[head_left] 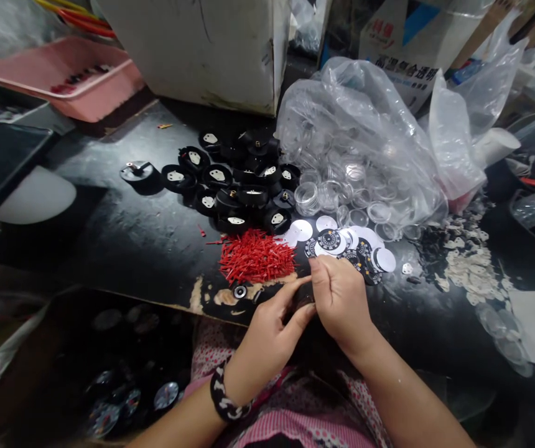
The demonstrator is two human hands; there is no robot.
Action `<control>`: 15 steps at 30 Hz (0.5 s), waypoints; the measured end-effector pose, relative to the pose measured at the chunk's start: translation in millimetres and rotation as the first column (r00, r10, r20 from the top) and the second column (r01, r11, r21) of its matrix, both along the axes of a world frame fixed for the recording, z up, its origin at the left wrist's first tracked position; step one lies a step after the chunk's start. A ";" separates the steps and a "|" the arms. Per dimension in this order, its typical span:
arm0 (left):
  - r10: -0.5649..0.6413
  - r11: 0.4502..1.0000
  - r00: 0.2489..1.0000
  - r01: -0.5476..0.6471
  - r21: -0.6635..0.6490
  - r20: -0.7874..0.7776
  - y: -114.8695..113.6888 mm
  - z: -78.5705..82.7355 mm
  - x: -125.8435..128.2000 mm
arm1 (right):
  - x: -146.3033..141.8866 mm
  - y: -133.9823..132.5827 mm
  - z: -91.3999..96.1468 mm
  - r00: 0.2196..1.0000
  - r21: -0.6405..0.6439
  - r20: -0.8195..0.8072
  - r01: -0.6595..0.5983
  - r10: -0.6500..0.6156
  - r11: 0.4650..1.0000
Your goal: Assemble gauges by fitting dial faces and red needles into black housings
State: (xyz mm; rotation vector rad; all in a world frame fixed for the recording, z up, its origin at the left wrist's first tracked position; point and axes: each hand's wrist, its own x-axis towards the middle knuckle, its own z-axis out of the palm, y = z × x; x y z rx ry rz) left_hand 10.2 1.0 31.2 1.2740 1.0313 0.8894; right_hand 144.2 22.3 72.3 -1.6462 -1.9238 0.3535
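My left hand point(267, 333) and my right hand point(339, 298) meet at the near table edge, fingers pinched together around a small dark part point(302, 298) that is mostly hidden between them. Just beyond my fingers lies a heap of small red pins point(255, 256). To the right of it is a spread of round printed dial discs point(342, 244), some face down and white. Behind the pins sits a pile of black round housings point(237, 186). A single small round piece point(240, 291) lies at the worn table edge by my left hand.
A clear plastic bag point(356, 130) of transparent round covers spills onto the table at the back right. A white carton point(202, 50) and a pink tray point(62, 74) stand at the back. Small white scraps point(470, 264) litter the right side. More dials lie in a bin point(127, 398) below left.
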 end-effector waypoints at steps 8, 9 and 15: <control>-0.044 0.997 0.983 0.033 -0.063 -0.177 -20.9 2.9 -39.9 | 14.5 -3.6 5.5 0.958 -0.213 -0.270 -0.157 0.097 0.964; -0.040 0.996 0.969 0.020 -0.084 -0.244 -31.7 -3.5 -61.4 | 17.9 -4.0 7.3 0.945 -0.245 -0.310 -0.182 0.101 0.952; 0.377 0.926 0.536 -0.215 0.310 -0.755 -61.0 -17.7 -173.7 | 12.7 -0.3 7.2 0.946 -0.299 -0.312 -0.180 0.083 0.937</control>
